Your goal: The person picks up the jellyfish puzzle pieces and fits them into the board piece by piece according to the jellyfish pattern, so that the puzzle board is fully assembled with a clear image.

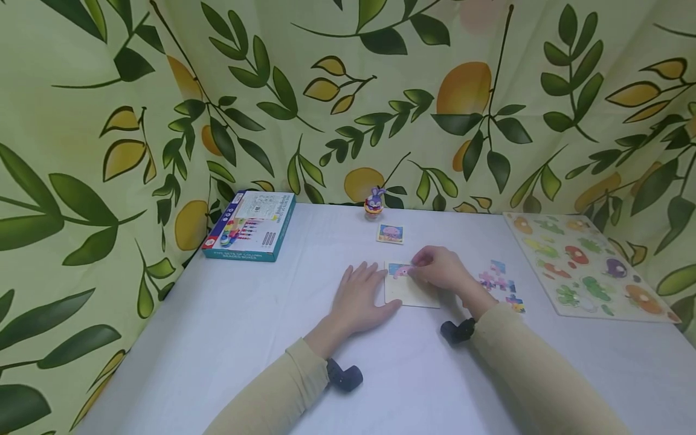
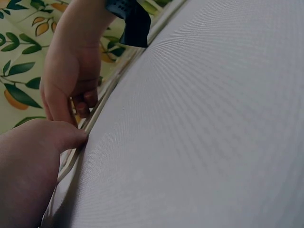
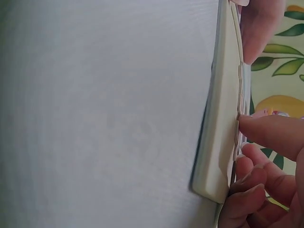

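A small cream puzzle board (image 1: 413, 295) lies on the white table, with a few pink-and-blue jigsaw pieces (image 1: 399, 270) laid along its far side. My left hand (image 1: 356, 296) rests spread beside it, with the thumb at its near left edge and fingertips by the far left corner. Over the board's far right part, my right hand (image 1: 443, 269) has its fingers curled and pinches a puzzle piece, mostly hidden by the fingers. In the right wrist view the right thumb (image 3: 268, 133) sits right at the board's thin top edge (image 3: 223, 118).
Loose jigsaw pieces (image 1: 500, 281) lie right of the right hand. Behind the board are a small picture card (image 1: 390, 234) and a purple rabbit figurine (image 1: 374, 202). A boxed set (image 1: 250, 226) stands back left; a vegetable picture board (image 1: 592, 266) lies at right.
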Tool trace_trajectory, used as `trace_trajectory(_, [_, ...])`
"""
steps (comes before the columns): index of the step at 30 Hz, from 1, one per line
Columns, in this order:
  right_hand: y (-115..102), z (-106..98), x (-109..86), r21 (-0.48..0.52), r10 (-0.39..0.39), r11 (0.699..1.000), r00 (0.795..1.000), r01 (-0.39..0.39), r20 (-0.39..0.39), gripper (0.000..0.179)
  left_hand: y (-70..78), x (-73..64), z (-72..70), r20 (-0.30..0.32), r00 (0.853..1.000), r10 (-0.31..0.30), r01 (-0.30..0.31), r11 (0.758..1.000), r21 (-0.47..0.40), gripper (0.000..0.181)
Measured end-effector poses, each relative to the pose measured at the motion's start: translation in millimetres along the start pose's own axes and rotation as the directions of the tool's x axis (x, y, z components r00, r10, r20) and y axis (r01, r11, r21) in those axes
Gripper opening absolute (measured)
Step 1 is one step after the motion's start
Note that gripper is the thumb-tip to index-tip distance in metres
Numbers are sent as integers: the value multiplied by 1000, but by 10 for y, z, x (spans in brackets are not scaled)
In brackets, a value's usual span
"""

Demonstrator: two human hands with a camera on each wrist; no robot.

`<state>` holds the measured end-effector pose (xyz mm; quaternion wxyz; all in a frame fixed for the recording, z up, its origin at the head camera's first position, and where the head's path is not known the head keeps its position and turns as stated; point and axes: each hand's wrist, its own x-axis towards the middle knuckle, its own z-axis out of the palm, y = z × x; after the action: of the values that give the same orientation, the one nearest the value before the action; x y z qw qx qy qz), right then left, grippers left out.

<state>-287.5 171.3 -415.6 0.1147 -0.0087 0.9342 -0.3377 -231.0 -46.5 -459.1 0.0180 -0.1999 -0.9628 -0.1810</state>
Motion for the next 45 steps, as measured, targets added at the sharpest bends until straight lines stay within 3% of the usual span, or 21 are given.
trace_trajectory(8, [121,-69,4,-4,-14,1000,1000,14,-2,36,8,-23,14,10,1000,-19,19,1000,-9,77])
trace_trajectory(17, [390,-405,-6,-93,-23,995,999,19,-45,39,11,-3,-19,22,999,-26,26,1000,3,78])
trace_trajectory(21, [556,-551,-20,-85,9,996,999,-12,-39,43,0,7,-12,25,999,-30,30,1000,1,78])
trace_trajectory(27, [864,-776,-63,-129,-29,991,997,20,-69,40,1,15,-8,31,999,-32,32,999,10,77])
trace_trajectory(36, [1091,-1003,-155,-127,92,987,995,-94,-23,56,7,16,-3,25,999,-25,25,1000,10,77])
trace_trajectory(45, [1115,-1103,-244,-157,181,971,983,-181,-12,71,-7,19,27,17,1000,-25,24,1000,3,77])
